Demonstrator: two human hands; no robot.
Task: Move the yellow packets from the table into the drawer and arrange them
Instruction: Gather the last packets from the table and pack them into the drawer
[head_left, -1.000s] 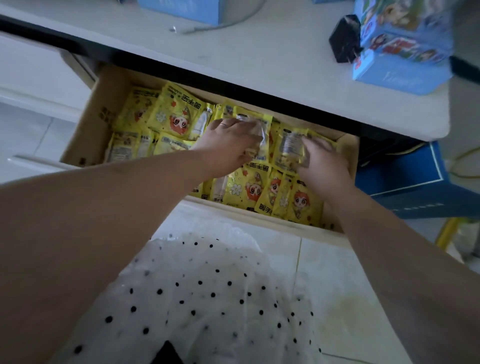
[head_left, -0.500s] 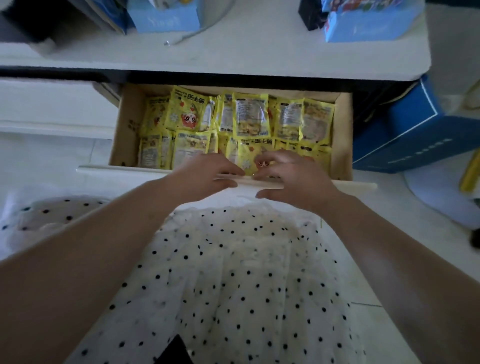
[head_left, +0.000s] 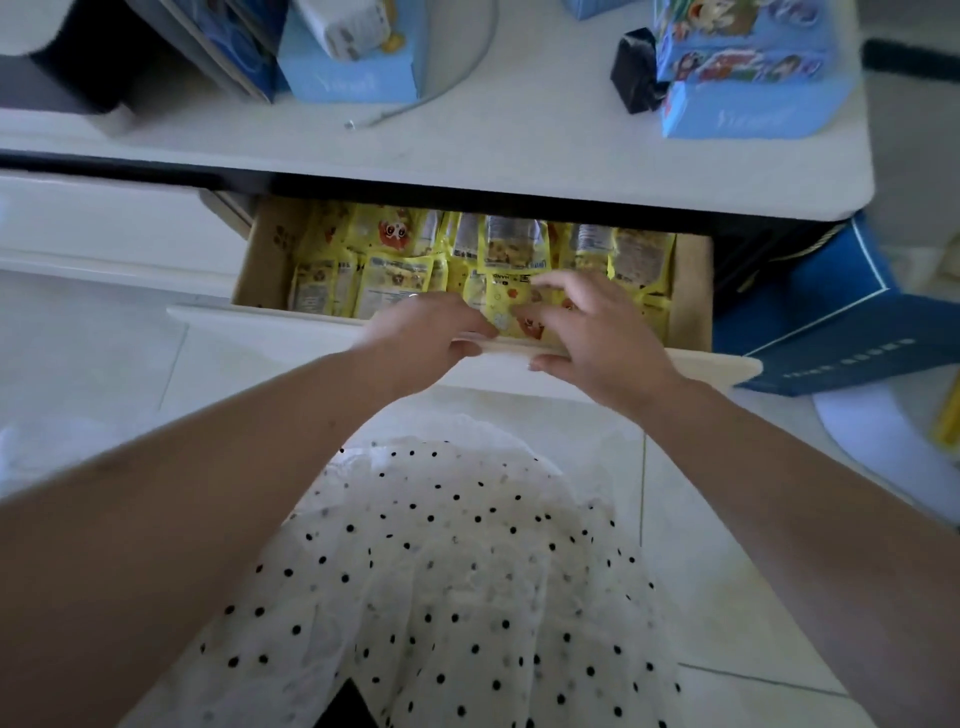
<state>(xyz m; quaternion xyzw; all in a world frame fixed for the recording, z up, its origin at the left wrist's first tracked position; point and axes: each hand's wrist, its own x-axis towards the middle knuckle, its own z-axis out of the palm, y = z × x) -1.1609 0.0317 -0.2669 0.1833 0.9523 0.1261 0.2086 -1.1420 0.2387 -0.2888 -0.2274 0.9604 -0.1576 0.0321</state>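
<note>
Several yellow packets with cartoon prints lie in rows in the open wooden drawer under the white table. The back row sits partly beneath the table's edge. My left hand curls over the middle of the drawer's white front panel. My right hand is just to its right, fingers spread over the front packets and thumb pressed on the panel's outer face. I see no yellow packets on the table.
Light blue boxes stand at the table's back left and at the back right, with a black adapter and a grey cable between them. A dark blue box sits on the floor to the right. My polka-dot skirt fills the foreground.
Both hands came out of the packets back to the drawer's front edge. The drawer has slid in a little, so the back row now lies partly under the table.
</note>
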